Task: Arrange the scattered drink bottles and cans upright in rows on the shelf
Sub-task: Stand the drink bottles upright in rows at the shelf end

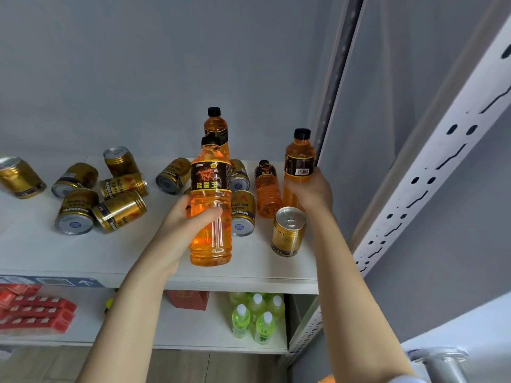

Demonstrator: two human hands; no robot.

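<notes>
The left hand is gripping an orange bottle upright over the middle of the shelf, probably to carry it to a row. The right hand is clasping a second bottle standing far right, likely anchoring that row, while gold cans are lying scattered to the left.

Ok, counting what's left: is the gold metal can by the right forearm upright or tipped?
Upright: the gold metal can stands on its base, pull-tab lid facing up.

Pale grey wall, white slotted steel upright
</notes>
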